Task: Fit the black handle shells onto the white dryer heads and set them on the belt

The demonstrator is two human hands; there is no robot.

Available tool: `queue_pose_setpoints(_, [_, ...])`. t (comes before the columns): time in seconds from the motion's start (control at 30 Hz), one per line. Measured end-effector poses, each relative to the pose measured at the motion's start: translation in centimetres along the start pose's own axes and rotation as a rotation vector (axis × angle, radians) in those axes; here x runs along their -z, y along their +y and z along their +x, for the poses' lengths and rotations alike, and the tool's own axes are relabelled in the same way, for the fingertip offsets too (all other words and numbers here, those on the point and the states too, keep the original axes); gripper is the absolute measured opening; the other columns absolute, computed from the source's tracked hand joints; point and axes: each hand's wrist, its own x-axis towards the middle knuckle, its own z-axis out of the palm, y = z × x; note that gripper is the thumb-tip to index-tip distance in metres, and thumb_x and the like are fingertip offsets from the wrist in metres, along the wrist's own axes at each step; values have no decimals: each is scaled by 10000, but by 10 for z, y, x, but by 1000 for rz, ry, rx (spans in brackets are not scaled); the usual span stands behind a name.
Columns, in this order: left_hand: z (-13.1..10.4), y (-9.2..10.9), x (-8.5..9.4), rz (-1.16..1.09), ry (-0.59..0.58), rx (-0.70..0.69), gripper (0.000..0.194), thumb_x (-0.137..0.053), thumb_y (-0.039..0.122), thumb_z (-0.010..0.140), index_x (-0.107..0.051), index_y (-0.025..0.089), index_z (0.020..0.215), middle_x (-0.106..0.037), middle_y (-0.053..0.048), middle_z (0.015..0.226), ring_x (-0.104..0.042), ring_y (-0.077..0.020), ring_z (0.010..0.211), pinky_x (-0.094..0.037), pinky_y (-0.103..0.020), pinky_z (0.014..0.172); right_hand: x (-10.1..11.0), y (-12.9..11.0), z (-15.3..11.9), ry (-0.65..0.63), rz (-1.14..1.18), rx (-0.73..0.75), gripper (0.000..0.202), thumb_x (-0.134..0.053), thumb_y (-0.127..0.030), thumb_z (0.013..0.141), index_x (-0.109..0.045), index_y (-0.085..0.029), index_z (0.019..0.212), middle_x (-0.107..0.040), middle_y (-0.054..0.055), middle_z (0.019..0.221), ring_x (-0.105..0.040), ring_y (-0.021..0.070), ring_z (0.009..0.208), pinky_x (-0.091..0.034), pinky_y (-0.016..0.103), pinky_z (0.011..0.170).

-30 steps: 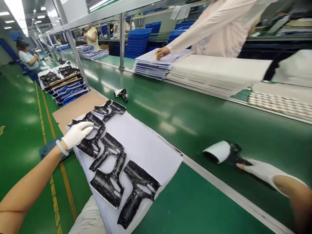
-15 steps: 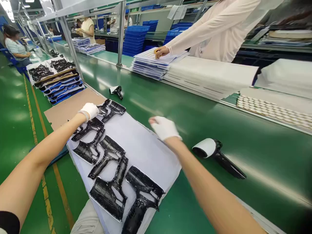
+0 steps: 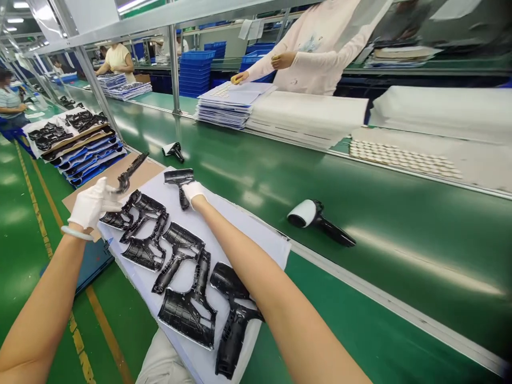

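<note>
My left hand [image 3: 93, 207], white-gloved and partly blurred, is at the left edge of the sheet, its fingertips at one end of a black hair dryer shell half [image 3: 128, 175] that is tilted, edge-on, over the cardboard. At the sheet's far end my right hand [image 3: 193, 192], also gloved, closes on another black shell half [image 3: 178, 177]; its fingers are mostly hidden. Several more shell halves [image 3: 188, 314] lie in a row along the white sheet [image 3: 244, 234], most with their hollow side up. My right forearm partly covers the nearest one at right.
Beyond the sheet runs a green conveyor [image 3: 248, 176] carrying a white-and-black hair dryer [image 3: 320, 221] and a smaller-looking one [image 3: 174, 151]. Trays of black parts [image 3: 88, 154] are stacked at far left. Across the belt, a co-worker in pink stands by piled sheets [image 3: 224, 109]. A metal post [image 3: 174, 69] rises there.
My left hand has drawn back left with a shell half from the sheet's far end. My right hand has moved left and forward from above the belt edge onto another shell half.
</note>
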Motion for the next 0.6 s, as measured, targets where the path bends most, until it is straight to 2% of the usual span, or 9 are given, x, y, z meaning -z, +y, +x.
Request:
queue_pose_setpoints(0.1, [-5, -7, -4, -116, 106, 32, 320, -587, 468, 827, -626, 161, 748, -602, 4, 558, -606, -153, 525, -536, -264, 552, 19, 7, -34, -24, 215, -48, 291, -570, -374, 996, -609, -139, 1162, -675, 53, 1024, -668, 142, 809, -591, 308, 707])
queue_pose_setpoints(0.17, [-9, -9, -8, -192, 128, 20, 249, -699, 347, 743, -677, 153, 897, -593, 43, 573, -593, -128, 557, -508, -220, 553, 37, 10, -62, -33, 335, -57, 232, -487, -315, 1032, -589, -117, 1097, -693, 48, 899, -650, 117, 653, -567, 256, 588])
queue_pose_setpoints(0.2, [-13, -9, -9, -235, 116, 14, 372, -729, 292, 709, -677, 162, 1053, -609, 59, 603, -598, -120, 578, -503, -207, 565, 47, 12, -77, -28, 387, -51, 223, -433, -287, 1046, -573, -114, 1059, -701, 54, 848, -631, 110, 584, -544, 237, 532])
queue_pose_setpoints(0.27, [-21, -7, -12, -327, 59, 15, 705, -727, 236, 708, -518, 223, 1381, -656, 79, 696, -628, -112, 638, -520, -198, 626, 69, 17, -107, -2, 475, -27, 264, -334, -269, 1062, -544, -122, 1000, -717, 84, 802, -594, 105, 496, -505, 217, 458])
queue_pose_setpoints(0.33, [-31, -4, -17, -397, -39, 50, 797, -684, 254, 774, -360, 264, 1502, -702, 66, 813, -670, -127, 736, -549, -219, 706, 89, 25, -139, 37, 536, -5, 312, -282, -296, 1067, -537, -133, 988, -733, 109, 839, -574, 97, 474, -487, 205, 436])
queue_pose_setpoints(0.4, [-43, -1, -24, -432, -175, 114, 622, -625, 322, 838, -458, 217, 1428, -731, 0, 895, -697, -174, 793, -578, -285, 729, 105, 39, -170, 83, 561, 35, 308, -309, -328, 1059, -551, -139, 1051, -742, 112, 910, -579, 93, 500, -493, 200, 454])
queue_pose_setpoints(0.47, [-59, 2, -34, -438, -336, 177, 432, -608, 397, 850, -615, 166, 1215, -744, -88, 923, -713, -241, 799, -603, -387, 714, 116, 58, -199, 148, 502, 136, 296, -437, -361, 1010, -555, -152, 1182, -744, 98, 956, -612, 112, 565, -536, 225, 530])
queue_pose_setpoints(0.53, [-77, 5, -47, -431, -468, 195, 361, -625, 456, 832, -665, 169, 1048, -744, -134, 928, -720, -293, 838, -610, -479, 745, 123, 79, -227, 254, 332, 278, 425, -577, -374, 915, -547, -179, 1292, -742, 90, 1001, -671, 158, 694, -587, 295, 668])
queue_pose_setpoints(0.6, [-99, 6, -61, -411, -545, 160, 377, -626, 530, 826, -672, 190, 982, -740, -133, 941, -714, -306, 920, -600, -515, 821, 124, 97, -253, 394, 72, 423, 481, -624, -341, 859, -566, -230, 1324, -731, 85, 1066, -703, 211, 846, -593, 369, 777])
